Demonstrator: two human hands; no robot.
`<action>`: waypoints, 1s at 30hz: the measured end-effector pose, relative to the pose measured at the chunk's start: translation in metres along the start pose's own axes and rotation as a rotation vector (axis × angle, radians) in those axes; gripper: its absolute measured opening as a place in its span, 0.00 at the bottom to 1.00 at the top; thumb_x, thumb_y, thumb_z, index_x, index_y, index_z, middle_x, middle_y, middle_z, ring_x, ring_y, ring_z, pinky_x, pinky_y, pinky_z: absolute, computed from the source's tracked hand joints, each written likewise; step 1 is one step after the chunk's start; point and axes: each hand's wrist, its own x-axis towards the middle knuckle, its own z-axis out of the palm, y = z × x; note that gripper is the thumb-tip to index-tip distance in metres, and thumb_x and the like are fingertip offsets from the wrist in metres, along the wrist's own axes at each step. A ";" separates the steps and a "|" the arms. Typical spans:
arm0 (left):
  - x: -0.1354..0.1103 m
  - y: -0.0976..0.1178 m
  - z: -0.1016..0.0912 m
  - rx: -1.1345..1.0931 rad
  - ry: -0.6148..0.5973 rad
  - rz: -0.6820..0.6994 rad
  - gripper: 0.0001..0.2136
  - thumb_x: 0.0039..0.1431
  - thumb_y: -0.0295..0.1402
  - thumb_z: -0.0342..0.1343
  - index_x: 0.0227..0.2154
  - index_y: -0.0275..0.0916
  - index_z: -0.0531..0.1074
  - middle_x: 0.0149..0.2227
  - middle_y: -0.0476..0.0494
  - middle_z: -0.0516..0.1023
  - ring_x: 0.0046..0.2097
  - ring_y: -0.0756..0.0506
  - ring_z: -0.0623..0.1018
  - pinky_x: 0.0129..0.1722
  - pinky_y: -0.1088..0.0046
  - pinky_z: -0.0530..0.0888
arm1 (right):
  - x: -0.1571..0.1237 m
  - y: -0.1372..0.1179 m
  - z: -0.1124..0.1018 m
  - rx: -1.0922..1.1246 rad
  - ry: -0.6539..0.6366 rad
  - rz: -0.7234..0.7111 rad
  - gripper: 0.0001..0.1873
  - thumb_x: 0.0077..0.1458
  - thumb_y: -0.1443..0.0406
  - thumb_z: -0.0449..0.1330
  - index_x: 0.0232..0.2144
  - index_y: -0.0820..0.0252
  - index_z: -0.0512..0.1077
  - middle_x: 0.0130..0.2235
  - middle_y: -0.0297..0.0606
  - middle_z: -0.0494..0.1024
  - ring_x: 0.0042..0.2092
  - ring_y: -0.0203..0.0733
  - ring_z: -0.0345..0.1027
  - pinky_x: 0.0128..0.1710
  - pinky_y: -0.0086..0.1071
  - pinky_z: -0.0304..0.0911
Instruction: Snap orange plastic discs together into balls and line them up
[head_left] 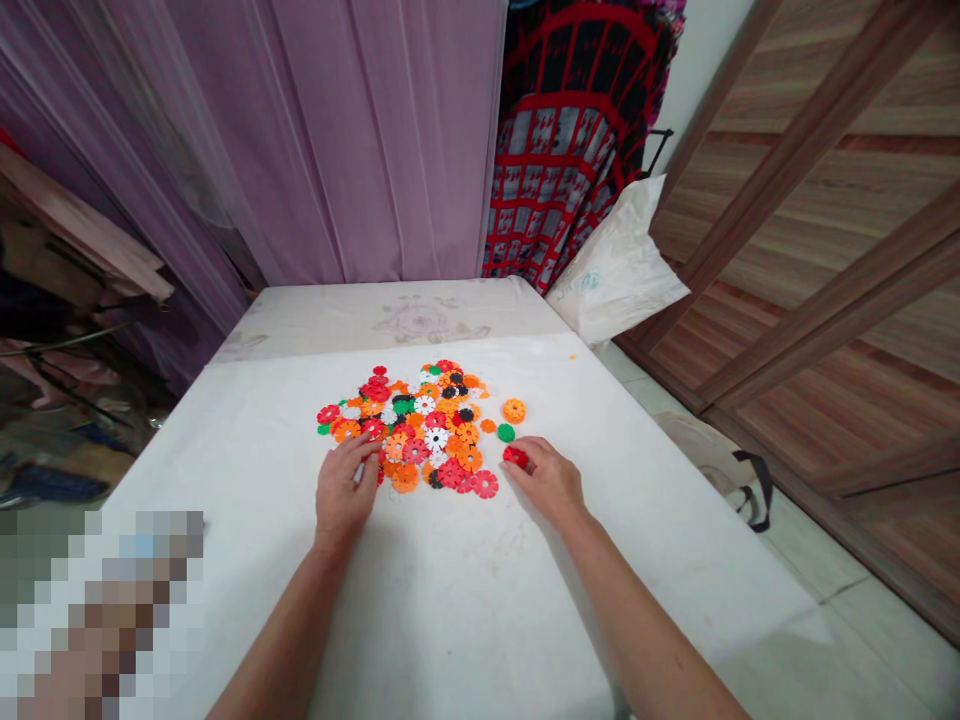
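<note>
A pile of flower-shaped plastic discs [437, 438] in red, orange, green, white and black lies on a white-covered table. My left hand [346, 492] rests at the pile's near left edge, its fingers stretched out and the thumb apart, fingertips at the red and orange discs. Between the thumb and fingers of my right hand [551, 482] is a red disc [514, 457], held just right of the pile. Close beyond it lie a green disc [506, 433] and a small orange disc [488, 426]. A larger orange disc [514, 410] sits farther back, possibly stacked on others.
The table [465, 590] has a flowered cloth strip at its far end. A white plastic bag [622, 265] stands by the far right corner. Purple curtains [360, 140] hang behind, and a wooden wardrobe [817, 250] is on the right. A blurred patch covers the lower left.
</note>
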 end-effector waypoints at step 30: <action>-0.001 -0.001 0.001 0.009 0.004 -0.021 0.13 0.61 0.40 0.48 0.38 0.44 0.77 0.48 0.42 0.79 0.54 0.40 0.75 0.59 0.53 0.67 | -0.026 -0.016 0.016 0.085 0.008 -0.291 0.09 0.54 0.60 0.61 0.37 0.51 0.78 0.46 0.36 0.80 0.42 0.39 0.74 0.42 0.30 0.70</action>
